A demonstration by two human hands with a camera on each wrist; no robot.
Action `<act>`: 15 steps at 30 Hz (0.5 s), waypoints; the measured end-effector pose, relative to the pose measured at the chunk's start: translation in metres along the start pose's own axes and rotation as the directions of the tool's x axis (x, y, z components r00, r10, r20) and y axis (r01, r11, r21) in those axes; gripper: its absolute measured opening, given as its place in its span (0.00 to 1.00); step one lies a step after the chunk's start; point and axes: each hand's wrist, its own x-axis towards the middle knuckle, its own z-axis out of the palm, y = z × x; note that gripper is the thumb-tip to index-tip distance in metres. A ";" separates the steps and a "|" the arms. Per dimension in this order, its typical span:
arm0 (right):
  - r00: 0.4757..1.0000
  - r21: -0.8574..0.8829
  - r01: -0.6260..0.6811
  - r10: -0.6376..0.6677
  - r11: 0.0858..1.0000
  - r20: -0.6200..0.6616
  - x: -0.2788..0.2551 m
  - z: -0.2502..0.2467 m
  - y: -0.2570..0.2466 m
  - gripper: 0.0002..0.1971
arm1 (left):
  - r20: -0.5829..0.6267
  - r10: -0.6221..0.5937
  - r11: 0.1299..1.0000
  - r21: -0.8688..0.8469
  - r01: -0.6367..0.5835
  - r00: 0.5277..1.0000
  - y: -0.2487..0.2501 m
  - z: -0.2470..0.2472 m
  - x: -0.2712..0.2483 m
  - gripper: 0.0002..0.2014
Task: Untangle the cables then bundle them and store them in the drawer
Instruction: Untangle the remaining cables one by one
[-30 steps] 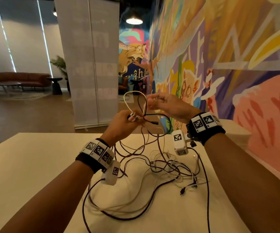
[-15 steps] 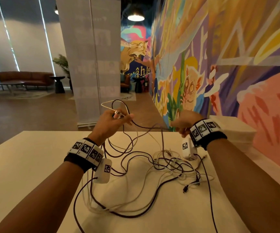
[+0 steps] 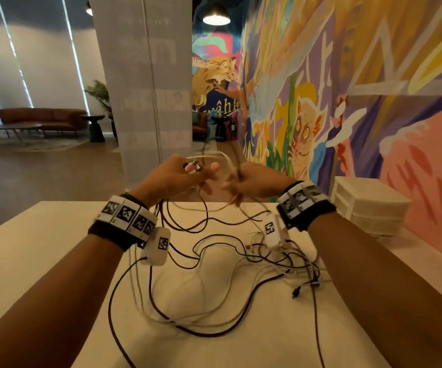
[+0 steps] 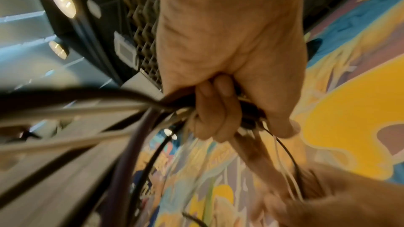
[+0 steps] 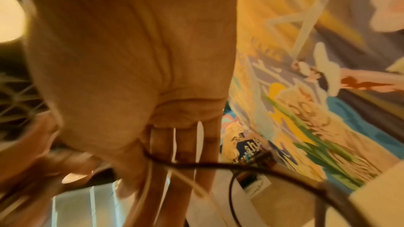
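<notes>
left hand [image 3: 177,176]: grip clamped on a bunch of dark and white thin cables [image 3: 201,285]
right hand [image 3: 257,181]: fingers pinching white cable strands
rest of tangle: sprawled over the cream desk [image 3: 41,261]

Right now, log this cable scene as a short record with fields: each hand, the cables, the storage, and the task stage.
left hand: raised above the table, fingers curled round several dark and white cable strands
right hand: raised beside it, blurred; strands run across its fingers
tangled dark and white cables: mostly loose on the cream table
white plastic drawer unit: by the mural wall, drawers closed
task stage: untangling; nothing bundled
</notes>
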 end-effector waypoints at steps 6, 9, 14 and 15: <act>0.918 -0.541 -0.378 0.381 0.752 -0.112 -0.007 -0.034 0.062 0.48 | -0.201 -0.121 0.979 0.141 0.151 0.972 -0.024 -0.063 -0.010 0.20; 0.955 -0.433 -0.297 0.266 0.851 -0.133 -0.010 -0.028 0.042 0.53 | -0.309 -0.096 0.994 0.018 0.107 0.946 -0.015 -0.065 -0.010 0.26; 0.983 -0.041 0.120 -0.113 0.992 0.143 -0.003 0.015 -0.059 0.63 | -0.150 0.043 0.969 -0.236 -0.078 0.988 0.030 -0.034 0.000 0.33; 0.974 0.021 0.138 -0.140 0.990 0.178 0.000 0.024 -0.069 0.59 | -0.110 0.106 0.952 -0.277 -0.133 0.988 0.039 -0.034 0.001 0.34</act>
